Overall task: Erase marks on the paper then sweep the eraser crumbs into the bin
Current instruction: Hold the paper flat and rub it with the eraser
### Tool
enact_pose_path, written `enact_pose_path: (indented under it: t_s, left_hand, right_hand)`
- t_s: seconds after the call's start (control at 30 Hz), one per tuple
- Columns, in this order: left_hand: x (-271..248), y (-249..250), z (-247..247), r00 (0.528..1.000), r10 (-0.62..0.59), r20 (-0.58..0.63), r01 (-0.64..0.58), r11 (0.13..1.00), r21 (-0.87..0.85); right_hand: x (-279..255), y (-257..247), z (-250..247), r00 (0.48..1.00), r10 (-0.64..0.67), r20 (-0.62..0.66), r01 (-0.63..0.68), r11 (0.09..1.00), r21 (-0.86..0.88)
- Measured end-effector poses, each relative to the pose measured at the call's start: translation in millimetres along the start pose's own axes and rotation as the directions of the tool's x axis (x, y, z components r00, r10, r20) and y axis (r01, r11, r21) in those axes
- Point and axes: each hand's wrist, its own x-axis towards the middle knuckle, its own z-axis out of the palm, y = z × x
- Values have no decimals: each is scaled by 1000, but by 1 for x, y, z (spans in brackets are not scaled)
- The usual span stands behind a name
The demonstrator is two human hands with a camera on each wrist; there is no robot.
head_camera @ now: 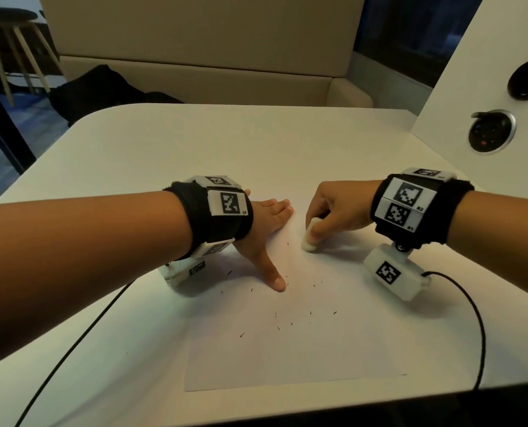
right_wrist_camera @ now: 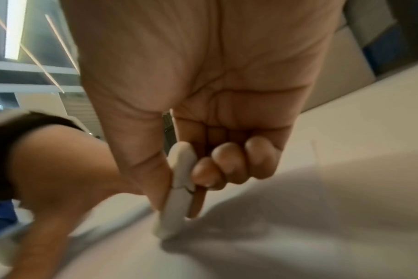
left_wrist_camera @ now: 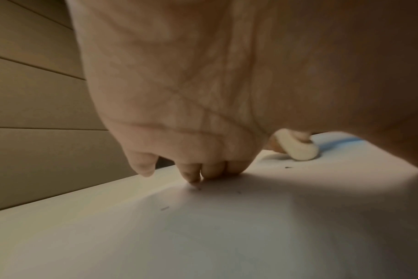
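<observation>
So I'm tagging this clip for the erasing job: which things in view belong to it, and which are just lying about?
Belongs to the job:
- paper
- eraser, pinched in the right hand
- eraser crumbs, scattered on the paper
- left hand, pressed flat on the paper

Just there:
- table
- black cables
- round sockets in the side panel
- beige sofa
- stool

No bin is in view.

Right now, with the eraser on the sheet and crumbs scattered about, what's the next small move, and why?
Probably lift the eraser and begin gathering crumbs. The right hand pinches it against the paper, the left hand presses the sheet flat, dark crumbs lie scattered, and no marks show. No bin is in view, so pile them first.
</observation>
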Motion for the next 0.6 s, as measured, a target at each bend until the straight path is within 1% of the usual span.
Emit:
enact_pose_path:
  t_s: [0.1, 0.13, 0.17, 0.2, 0.27, 0.3, 0.33, 0.37, 0.43, 0.5, 0.53, 0.6]
  left_hand:
    - [0, 1, -1, 1000, 3, -7, -2, 1000, 11]
    - [-1, 1, -1, 1000, 3, -7, -3, 1000, 9]
    - [-1, 1, -1, 1000, 4, -6, -4, 1000, 7]
    - [-1, 1, -1, 1000, 5, -6, -5, 1000, 7]
    - [-1, 0, 0, 1000, 5, -4, -5, 1000, 11]
    - [-1, 0, 0, 1000, 6, -2, -6, 1000, 15]
    - [-1, 0, 0, 1000, 8, 0, -8, 1000, 22]
    - [-2, -1, 0, 1000, 12, 3, -12, 999, 30]
    - [-6, -3, 1, 1000, 22, 16, -23, 999, 47]
    - [-10, -6, 1, 999, 32, 38, -35, 998, 59]
    - [-13, -7, 1, 999, 32, 42, -34, 998, 54]
    - [-16, -7, -1, 1000, 28, 9, -29, 999, 28]
  right_hand:
    - [6, 4, -2, 980, 15, -200, -24, 999, -44]
    - [5, 3, -1, 972, 9, -233, -24, 998, -65]
    - [4, 3, 0, 972, 0, -235, -16, 998, -65]
    - [0, 3, 1, 980, -5, -201, -4, 999, -45]
    - [-12, -3, 3, 999, -3, -42, 4, 1000, 16]
    - [-18, -6, 4, 999, 4, 43, -6, 999, 31]
    - [-23, -9, 4, 997, 2, 83, -5, 999, 34]
    - [-27, -11, 2, 998, -12, 60, 10, 999, 38]
    - [-32, -16, -7, 994, -43, -97, 50, 996, 73]
    - [-37, -15, -18, 971, -48, -234, 78, 989, 122]
    - [-38, -15, -22, 964, -50, -262, 84, 989, 123]
    - [-38, -14, -21, 967, -54, -249, 74, 995, 72]
